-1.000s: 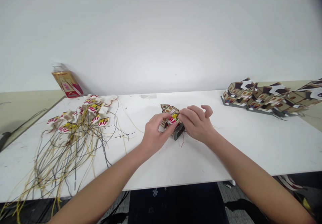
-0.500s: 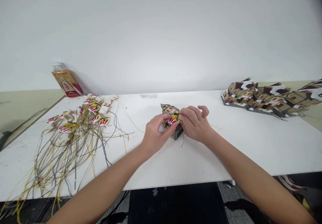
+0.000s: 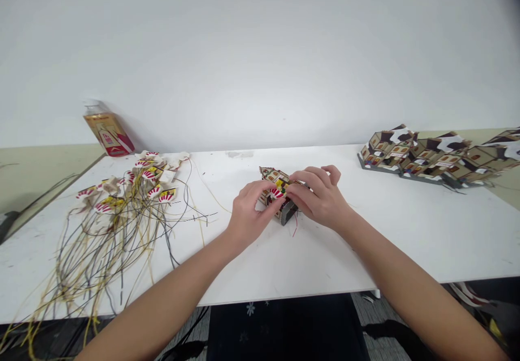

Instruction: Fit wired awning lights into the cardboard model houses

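A small model house [image 3: 267, 174] with tan walls and a grey base lies tipped on the table between my hands. Against it is a red-and-white striped awning piece [image 3: 277, 193] with a yellow panel. My left hand [image 3: 249, 212] is closed on the awning piece from the left, thumb below and forefinger above. From the right, the bent fingers of my right hand [image 3: 319, 196] pinch the yellow end of the same piece. My fingers hide part of the house. A thin red wire [image 3: 296, 224] hangs out by the base.
Several striped awning pieces [image 3: 149, 174] with tangled yellow and black wires [image 3: 117, 253] lie at the left, some wires trailing over the front edge. A bottle [image 3: 109, 133] leans against the wall. Finished-looking model houses [image 3: 385, 147] stand in a row at the back right.
The awning piece has shifted slightly and more of its yellow panel shows. My right hand has rolled a little, its fingertips moving slightly left along the piece. My left hand stays nearly in place.
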The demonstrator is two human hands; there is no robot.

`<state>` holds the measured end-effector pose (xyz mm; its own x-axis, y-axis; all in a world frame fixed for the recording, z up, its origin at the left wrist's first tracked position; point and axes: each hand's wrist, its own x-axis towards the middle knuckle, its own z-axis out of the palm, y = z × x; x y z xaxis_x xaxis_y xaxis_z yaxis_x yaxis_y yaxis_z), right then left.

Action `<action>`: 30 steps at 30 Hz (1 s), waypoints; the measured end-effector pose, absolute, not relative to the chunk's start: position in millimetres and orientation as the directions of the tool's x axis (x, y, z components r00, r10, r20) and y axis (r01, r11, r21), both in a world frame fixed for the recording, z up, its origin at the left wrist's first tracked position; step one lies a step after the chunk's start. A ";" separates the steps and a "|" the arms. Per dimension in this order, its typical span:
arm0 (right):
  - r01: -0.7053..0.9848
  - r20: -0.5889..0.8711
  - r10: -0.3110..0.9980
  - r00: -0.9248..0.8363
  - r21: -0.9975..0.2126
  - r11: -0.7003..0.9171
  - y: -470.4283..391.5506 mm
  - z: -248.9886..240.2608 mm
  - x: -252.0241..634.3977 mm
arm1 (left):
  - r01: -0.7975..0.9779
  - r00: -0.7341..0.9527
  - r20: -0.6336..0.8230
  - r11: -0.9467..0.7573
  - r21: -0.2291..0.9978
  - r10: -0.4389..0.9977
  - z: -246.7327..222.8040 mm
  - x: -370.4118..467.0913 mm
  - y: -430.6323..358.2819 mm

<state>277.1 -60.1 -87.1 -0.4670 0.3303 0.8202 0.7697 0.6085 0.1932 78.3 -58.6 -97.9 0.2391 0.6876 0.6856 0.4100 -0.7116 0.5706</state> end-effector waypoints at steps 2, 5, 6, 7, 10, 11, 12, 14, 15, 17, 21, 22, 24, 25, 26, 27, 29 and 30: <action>0.779 0.825 0.321 -0.464 0.208 0.592 -60.0 -87.0 276.7 | 0.415 0.241 0.710 -0.732 0.540 0.661 -98.9 78.2 -57.6; 0.783 0.814 0.324 -0.483 0.236 0.576 -60.5 -87.8 275.8 | 0.425 0.246 0.737 -0.753 0.502 0.630 -100.8 78.4 -56.5; 0.778 0.806 0.329 -0.492 0.237 0.582 -60.8 -88.4 275.3 | 0.425 0.248 0.741 -0.758 0.495 0.624 -101.4 78.6 -56.3; 0.770 0.802 0.336 -0.495 0.225 0.597 -61.2 -89.0 274.7 | 0.422 0.252 0.744 -0.762 0.491 0.619 -102.0 78.8 -56.1; 0.732 0.791 0.385 -0.476 0.113 0.672 -61.9 -91.2 272.5 | 0.413 0.251 0.750 -0.768 0.490 0.613 -103.1 79.3 -56.1; 0.710 0.786 0.402 -0.470 0.066 0.701 -61.9 -91.9 271.7 | 0.412 0.249 0.752 -0.769 0.489 0.611 -103.3 79.4 -56.1; 0.686 0.781 0.416 -0.467 0.023 0.728 -61.8 -92.5 270.9 | 0.412 0.247 0.754 -0.770 0.487 0.609 -103.5 79.3 -56.1; 0.639 0.777 0.426 -0.463 -0.041 0.768 -61.4 -93.4 269.6 | 0.410 0.247 0.760 -0.775 0.481 0.602 -103.4 79.1 -56.0; 0.618 0.782 0.424 -0.457 -0.064 0.783 -61.4 -93.6 269.0 | 0.408 0.248 0.765 -0.780 0.475 0.595 -103.2 78.9 -55.9; 0.589 0.793 0.425 -0.437 -0.105 0.801 -61.8 -93.8 268.4 | 0.409 0.249 0.778 -0.791 0.455 0.577 -102.8 78.3 -55.7; 0.626 0.788 0.472 -0.396 -0.144 0.766 -64.4 -92.6 269.4 | 0.436 0.250 0.789 -0.793 0.425 0.561 -102.1 76.8 -54.6; 0.653 0.783 0.487 -0.387 -0.140 0.744 -65.1 -92.2 269.9 | 0.442 0.248 0.793 -0.794 0.418 0.556 -102.0 76.4 -54.1; 0.698 0.787 0.499 -0.364 -0.124 0.705 -66.1 -91.5 270.3 | 0.449 0.246 0.814 -0.806 0.385 0.526 -101.9 76.0 -53.1; 0.712 0.795 0.496 -0.350 -0.119 0.692 -66.3 -91.4 270.2 | 0.453 0.249 0.828 -0.816 0.358 0.502 -101.9 75.8 -52.6; 0.720 0.804 0.490 -0.336 -0.117 0.684 -66.5 -91.4 269.8 | 0.458 0.257 0.842 -0.827 0.327 0.475 -101.9 75.7 -52.1; 0.725 0.813 0.486 -0.320 -0.121 0.678 -66.6 -91.6 269.2 | 0.465 0.269 0.853 -0.836 0.292 0.448 -101.8 75.5 -51.6; 0.731 0.827 0.489 -0.276 -0.150 0.666 -66.8 -92.2 267.4 | 0.479 0.304 0.867 -0.850 0.218 0.394 -101.9 75.1 -50.8; 0.732 0.828 0.501 -0.252 -0.176 0.659 -67.0 -92.5 266.5 | 0.486 0.322 0.872 -0.855 0.183 0.369 -102.0 74.8 -50.4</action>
